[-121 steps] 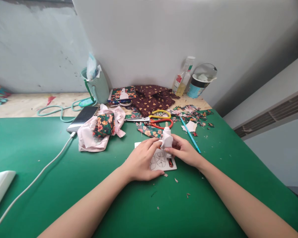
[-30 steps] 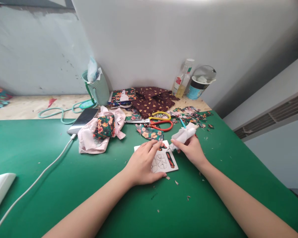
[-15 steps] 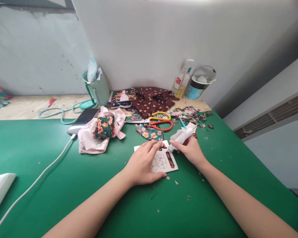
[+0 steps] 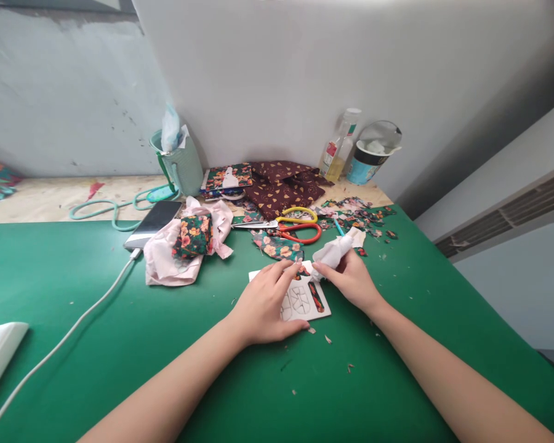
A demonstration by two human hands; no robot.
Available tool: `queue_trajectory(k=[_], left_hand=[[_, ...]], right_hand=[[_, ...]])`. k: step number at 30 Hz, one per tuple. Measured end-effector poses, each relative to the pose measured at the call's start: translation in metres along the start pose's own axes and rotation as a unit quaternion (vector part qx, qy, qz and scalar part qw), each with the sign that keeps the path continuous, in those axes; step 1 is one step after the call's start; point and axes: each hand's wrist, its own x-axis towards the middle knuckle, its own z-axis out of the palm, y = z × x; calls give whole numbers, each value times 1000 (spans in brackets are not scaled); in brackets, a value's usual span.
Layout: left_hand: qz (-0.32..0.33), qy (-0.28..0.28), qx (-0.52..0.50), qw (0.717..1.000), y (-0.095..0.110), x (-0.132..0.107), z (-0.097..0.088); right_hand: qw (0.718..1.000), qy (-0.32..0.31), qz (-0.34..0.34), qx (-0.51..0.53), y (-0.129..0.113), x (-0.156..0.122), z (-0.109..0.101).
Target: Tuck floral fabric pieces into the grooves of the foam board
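My left hand (image 4: 270,303) lies over a white board (image 4: 322,309) with its fingers spread, pressing on its left part. Line drawings and small dark floral fabric pieces (image 4: 315,296) show on the board's uncovered side. In my right hand (image 4: 353,280) a white, crumpled, tissue-like bundle (image 4: 330,253) is pinched between thumb and fingers, its lower end at the board's top right corner; whether anything is inside it is hidden. Behind the hands lie a green floral fabric scrap (image 4: 279,246) and scissors (image 4: 300,231) with one yellow and one red handle.
Pink cloth with a floral piece (image 4: 194,237) overlaps a phone (image 4: 156,221) on a white cable. Maroon fabric (image 4: 284,184), many cut scraps (image 4: 360,212), a bottle (image 4: 339,147), a paper tub (image 4: 367,161) and a green basket (image 4: 184,163) line the back. A blue stick (image 4: 338,227) lies beyond my right hand.
My right hand and the white bundle have shifted very slightly to the left. My left hand and the board stay in place.
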Motion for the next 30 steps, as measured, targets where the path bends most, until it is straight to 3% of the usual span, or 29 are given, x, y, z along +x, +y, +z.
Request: queue_trajectory(k=[8,30], left_hand=[[2,0,5,1000,0,0,1],[-1,-4,22,1000,0,0,1]], right_hand=[[997,26,31,64,-5,5,-1],[999,8,14,50,2,5,0]])
